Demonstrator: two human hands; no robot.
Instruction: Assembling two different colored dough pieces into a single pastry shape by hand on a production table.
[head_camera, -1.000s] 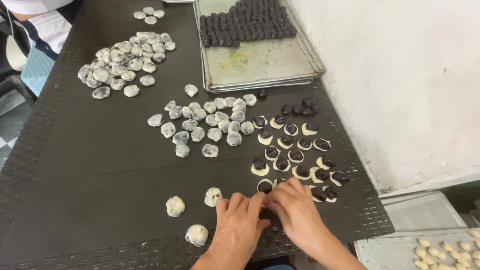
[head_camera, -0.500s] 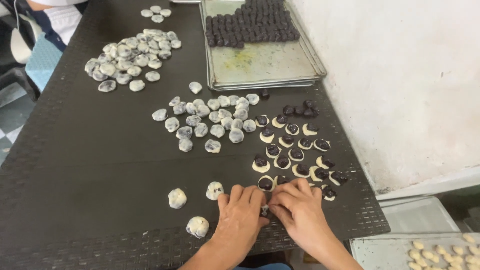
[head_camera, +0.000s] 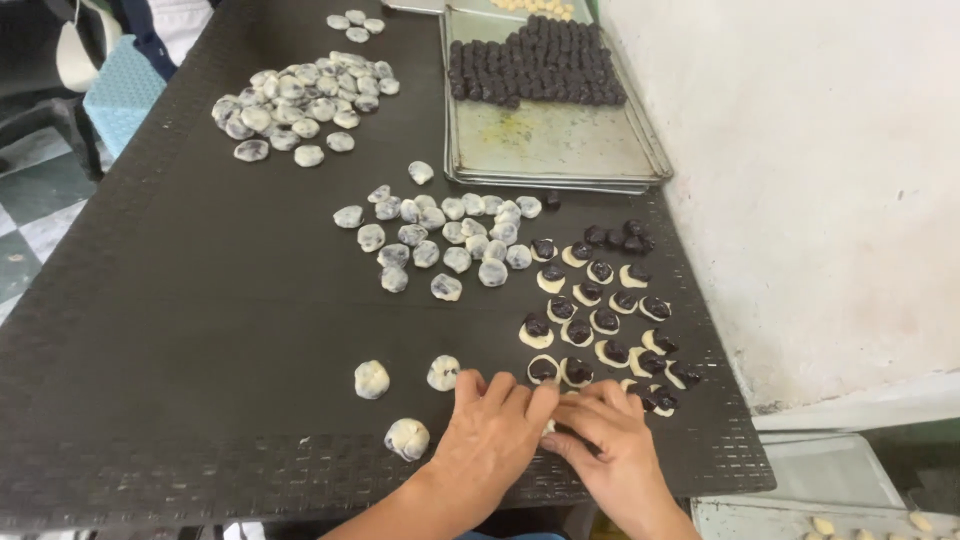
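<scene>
My left hand (head_camera: 495, 430) and my right hand (head_camera: 607, 438) meet at the near edge of the black mat (head_camera: 200, 330), fingers pinched together over a small dough piece (head_camera: 549, 427) that is mostly hidden. Just beyond them lie several flat dough discs topped with dark filling (head_camera: 600, 320). Three closed dough balls (head_camera: 407, 437) sit to the left of my left hand.
A cluster of closed dough balls (head_camera: 450, 235) lies mid-mat, another pile (head_camera: 295, 100) at the far left. A metal tray (head_camera: 550, 150) with rows of dark filling balls (head_camera: 535, 65) stands at the back. A white wall (head_camera: 800, 200) borders the right side.
Both hands stay together on the same spot, fingers working the piece slightly. The view has shifted a little; nothing else on the mat has moved.
</scene>
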